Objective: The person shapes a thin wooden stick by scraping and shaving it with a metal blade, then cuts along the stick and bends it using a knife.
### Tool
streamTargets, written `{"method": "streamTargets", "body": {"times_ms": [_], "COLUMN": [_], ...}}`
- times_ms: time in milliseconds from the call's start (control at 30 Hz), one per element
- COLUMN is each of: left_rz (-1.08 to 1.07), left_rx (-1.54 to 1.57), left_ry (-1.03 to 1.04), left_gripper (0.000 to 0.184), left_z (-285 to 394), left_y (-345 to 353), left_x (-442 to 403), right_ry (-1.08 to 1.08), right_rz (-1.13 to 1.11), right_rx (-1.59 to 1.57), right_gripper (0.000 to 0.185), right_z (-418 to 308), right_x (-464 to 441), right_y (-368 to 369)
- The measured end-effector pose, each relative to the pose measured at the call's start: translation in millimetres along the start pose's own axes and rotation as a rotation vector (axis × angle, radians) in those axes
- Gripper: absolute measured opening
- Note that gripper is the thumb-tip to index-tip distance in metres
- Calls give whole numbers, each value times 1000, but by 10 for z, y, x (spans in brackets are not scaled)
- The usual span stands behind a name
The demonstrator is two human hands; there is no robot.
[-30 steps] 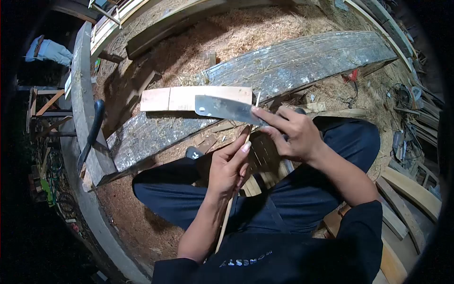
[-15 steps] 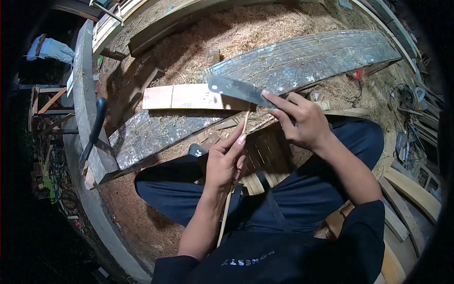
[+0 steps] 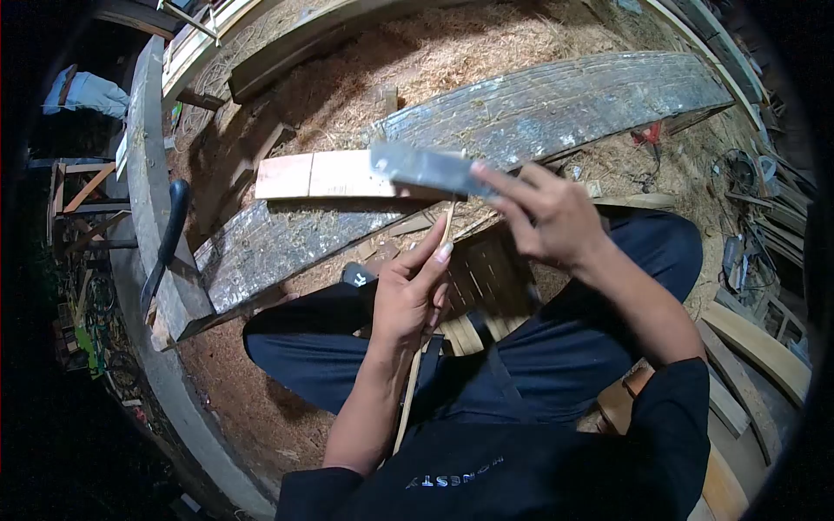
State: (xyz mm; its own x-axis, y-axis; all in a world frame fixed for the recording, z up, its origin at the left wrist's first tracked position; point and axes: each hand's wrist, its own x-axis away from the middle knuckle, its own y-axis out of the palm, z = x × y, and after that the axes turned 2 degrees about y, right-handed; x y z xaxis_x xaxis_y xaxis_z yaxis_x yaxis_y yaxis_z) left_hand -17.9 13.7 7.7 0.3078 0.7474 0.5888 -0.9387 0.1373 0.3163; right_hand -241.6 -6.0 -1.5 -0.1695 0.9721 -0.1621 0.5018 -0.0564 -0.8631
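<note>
My right hand (image 3: 556,219) is closed around a wide flat knife (image 3: 420,168), its blade pointing left and smeared by motion. A hole shows near the blade's tip. My left hand (image 3: 405,302) grips a thin wooden strip (image 3: 408,404) between thumb and fingers. The strip runs from near my body up past the thumb, its upper end just under the blade. Whether blade and strip touch, I cannot tell. Behind the blade lies a pale wooden block (image 3: 326,175), resting on a weathered, paint-stained plank (image 3: 556,102).
A black-handled tool (image 3: 174,224) leans on the grey beam (image 3: 149,174) at the left. Wood shavings (image 3: 469,48) cover the ground beyond the plank. Curved wooden pieces (image 3: 756,356) lie at the right. A red clamp-like object (image 3: 647,135) sits near the plank's right part.
The knife has shifted slightly left and is now blurred, with my right hand moving along with it. My left hand keeps its grip on the strip, and the whole view has shifted slightly.
</note>
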Motion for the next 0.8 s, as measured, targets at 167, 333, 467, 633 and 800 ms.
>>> {"method": "streamTargets", "body": {"times_ms": [167,333,467,633,800], "left_rz": [13,24,-4,33,9], "left_rx": [-16,-48,22,-12,-10], "left_ry": [12,-27,26,7,-29], "left_gripper": [45,43,41,41,43], "left_z": [6,-14,10,3,-73], "left_y": [17,6,19,34,-34], "left_x": [-29,-70,-34,-14,-52], "right_ry": [-51,-198,-38,-19,-146], "right_rz": [31,92,38,78,-31], "right_rx": [-46,-76,19,-24,-106], "right_gripper": [37,36,35,36,41], "right_z": [4,-90,37,61,-121], "right_x": [41,93,1,0,140], "right_y": [77,91,74,98,67]}}
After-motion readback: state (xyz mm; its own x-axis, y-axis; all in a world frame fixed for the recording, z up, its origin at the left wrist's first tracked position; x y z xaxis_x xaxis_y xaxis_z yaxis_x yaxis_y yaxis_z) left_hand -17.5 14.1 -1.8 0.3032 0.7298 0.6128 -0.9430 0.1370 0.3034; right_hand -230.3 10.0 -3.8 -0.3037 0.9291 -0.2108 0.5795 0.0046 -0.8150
